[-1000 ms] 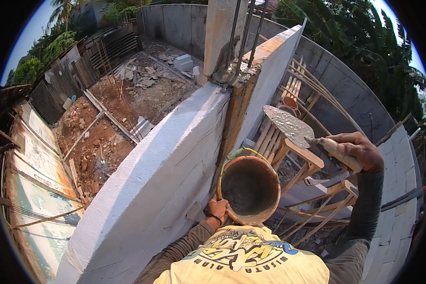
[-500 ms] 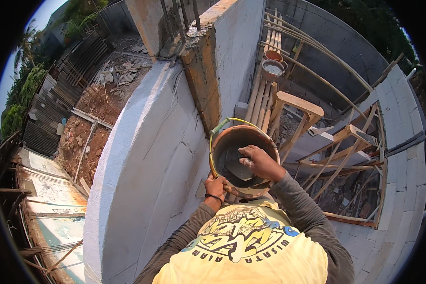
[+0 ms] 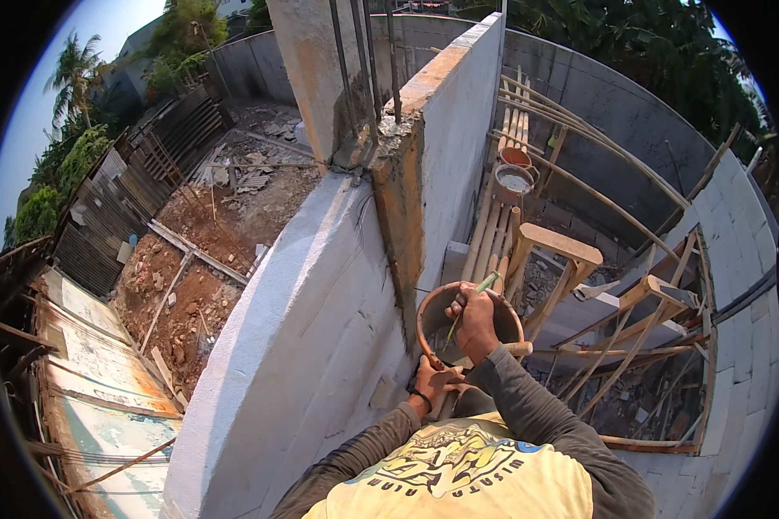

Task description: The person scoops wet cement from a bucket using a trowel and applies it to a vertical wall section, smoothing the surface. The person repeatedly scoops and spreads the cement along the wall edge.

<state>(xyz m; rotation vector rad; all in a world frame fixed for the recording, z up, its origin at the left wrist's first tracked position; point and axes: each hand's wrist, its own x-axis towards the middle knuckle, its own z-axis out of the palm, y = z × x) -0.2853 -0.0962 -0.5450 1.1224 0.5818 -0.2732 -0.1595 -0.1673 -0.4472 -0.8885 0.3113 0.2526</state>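
A brown mortar bucket (image 3: pixel 421 322) is in front of my body, beside the white block wall (image 3: pixel 307 285), its mouth facing up toward me. My right hand (image 3: pixel 476 322) is closed around the bucket's yellow wire handle, near its green grip (image 3: pixel 486 282), and covers much of the opening. My left hand (image 3: pixel 434 379) grips the near left side of the bucket at the rim, fingers partly hidden. Little of the grey inside shows past my right hand.
Bamboo poles (image 3: pixel 486 238) run ahead on the right, carrying two more buckets (image 3: pixel 512 182). A wooden trestle (image 3: pixel 561 244) stands beside them. Steel rods (image 3: pixel 363 69) rise from the concrete column. A framed opening (image 3: pixel 640 398) with rubble below lies to the right.
My right hand has gone from inside the bucket to its handle and lifted that across the opening. The bucket appears farther right and lower; the view has tilted up.
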